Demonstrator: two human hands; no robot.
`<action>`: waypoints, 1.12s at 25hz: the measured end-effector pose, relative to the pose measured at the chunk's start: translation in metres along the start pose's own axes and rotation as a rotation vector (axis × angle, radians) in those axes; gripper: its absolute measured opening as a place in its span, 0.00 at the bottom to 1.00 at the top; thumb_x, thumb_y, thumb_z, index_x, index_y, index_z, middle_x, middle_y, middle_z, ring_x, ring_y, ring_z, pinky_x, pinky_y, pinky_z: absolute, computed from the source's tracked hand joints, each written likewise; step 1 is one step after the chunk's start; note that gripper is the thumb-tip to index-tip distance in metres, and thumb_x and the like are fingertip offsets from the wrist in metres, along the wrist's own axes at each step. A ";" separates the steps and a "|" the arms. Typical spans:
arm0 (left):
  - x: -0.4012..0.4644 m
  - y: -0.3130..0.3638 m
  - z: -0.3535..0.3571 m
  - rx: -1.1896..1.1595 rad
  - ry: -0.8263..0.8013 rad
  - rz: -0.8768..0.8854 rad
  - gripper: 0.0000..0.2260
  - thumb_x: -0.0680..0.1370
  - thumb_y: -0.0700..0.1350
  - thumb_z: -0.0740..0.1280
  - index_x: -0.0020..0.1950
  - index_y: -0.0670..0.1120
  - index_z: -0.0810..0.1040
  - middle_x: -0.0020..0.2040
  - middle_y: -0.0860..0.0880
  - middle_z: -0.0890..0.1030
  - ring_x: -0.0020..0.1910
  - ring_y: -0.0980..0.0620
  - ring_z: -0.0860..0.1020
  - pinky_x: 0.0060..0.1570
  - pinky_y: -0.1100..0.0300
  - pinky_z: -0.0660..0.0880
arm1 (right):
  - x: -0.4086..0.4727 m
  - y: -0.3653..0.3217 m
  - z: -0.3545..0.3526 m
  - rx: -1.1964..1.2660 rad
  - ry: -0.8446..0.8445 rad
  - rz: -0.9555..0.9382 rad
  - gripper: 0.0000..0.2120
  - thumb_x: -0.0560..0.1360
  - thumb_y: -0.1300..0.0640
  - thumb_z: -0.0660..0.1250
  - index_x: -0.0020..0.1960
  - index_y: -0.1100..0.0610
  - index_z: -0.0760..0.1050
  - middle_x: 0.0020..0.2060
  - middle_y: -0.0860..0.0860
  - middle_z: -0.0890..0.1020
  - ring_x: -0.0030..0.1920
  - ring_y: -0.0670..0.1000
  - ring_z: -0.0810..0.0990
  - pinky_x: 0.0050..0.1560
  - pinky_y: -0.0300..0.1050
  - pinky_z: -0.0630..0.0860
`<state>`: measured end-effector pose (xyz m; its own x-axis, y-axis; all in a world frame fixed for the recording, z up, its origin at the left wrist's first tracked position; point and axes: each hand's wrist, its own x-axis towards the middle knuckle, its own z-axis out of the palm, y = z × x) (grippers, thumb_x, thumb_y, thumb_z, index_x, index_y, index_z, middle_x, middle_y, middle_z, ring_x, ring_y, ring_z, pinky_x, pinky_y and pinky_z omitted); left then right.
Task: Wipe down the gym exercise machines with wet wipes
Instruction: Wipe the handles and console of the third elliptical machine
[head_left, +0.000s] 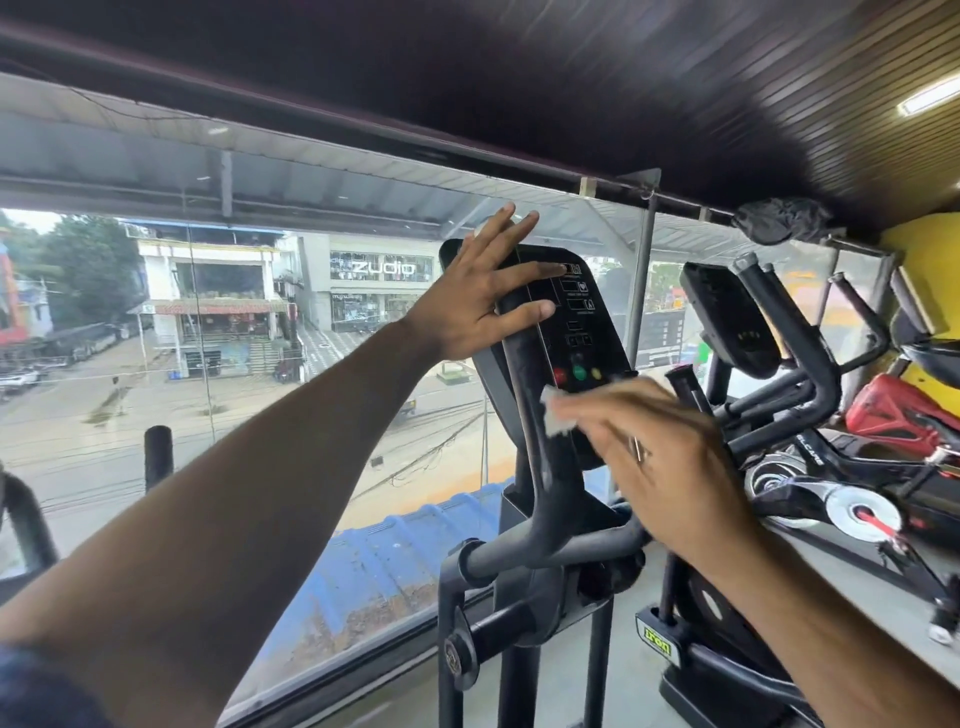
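Note:
A black exercise machine stands in front of me with its upright console (576, 322), which carries red, green and yellow buttons. My left hand (467, 306) rests flat on the console's left edge, fingers straight and spread. A small white patch shows behind its fingertips; I cannot tell what it is. My right hand (660, 457), blurred by motion, presses a white wet wipe (556, 415) against the console's lower left part with fairly straight fingers. The machine's curved black handlebar (540, 499) runs down just below the wipe.
A glass window wall (260, 415) sits right behind the machine, with a street outside. A second machine's console (727, 322) and handles stand to the right, then a spin bike (841, 509) and a red object (893, 410). A black post (157, 457) rises at the left.

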<state>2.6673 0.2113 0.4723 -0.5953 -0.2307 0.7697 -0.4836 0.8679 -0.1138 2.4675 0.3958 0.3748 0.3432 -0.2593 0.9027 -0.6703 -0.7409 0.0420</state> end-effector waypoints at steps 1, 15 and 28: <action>0.000 0.000 -0.002 0.007 -0.001 -0.002 0.26 0.82 0.68 0.58 0.76 0.58 0.74 0.86 0.48 0.53 0.85 0.46 0.42 0.77 0.28 0.52 | 0.006 0.003 0.004 -0.026 0.063 0.016 0.11 0.75 0.69 0.71 0.56 0.60 0.84 0.54 0.47 0.83 0.55 0.41 0.80 0.59 0.38 0.77; -0.003 0.024 -0.012 0.132 -0.066 -0.136 0.27 0.85 0.63 0.56 0.80 0.52 0.68 0.86 0.45 0.52 0.85 0.45 0.43 0.82 0.38 0.49 | -0.053 0.033 0.056 0.894 0.406 0.727 0.06 0.79 0.60 0.69 0.52 0.55 0.84 0.44 0.53 0.87 0.46 0.50 0.86 0.47 0.43 0.81; -0.048 0.157 0.022 0.482 -0.166 -0.743 0.40 0.77 0.76 0.47 0.84 0.60 0.40 0.83 0.65 0.37 0.81 0.64 0.35 0.83 0.42 0.42 | 0.055 0.104 0.100 1.791 0.262 0.817 0.03 0.78 0.57 0.73 0.49 0.54 0.86 0.45 0.55 0.84 0.48 0.53 0.82 0.57 0.48 0.81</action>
<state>2.6059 0.3489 0.4031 -0.0889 -0.7517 0.6535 -0.9750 0.1999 0.0974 2.4826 0.2420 0.3864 0.1518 -0.8419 0.5179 0.7752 -0.2237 -0.5908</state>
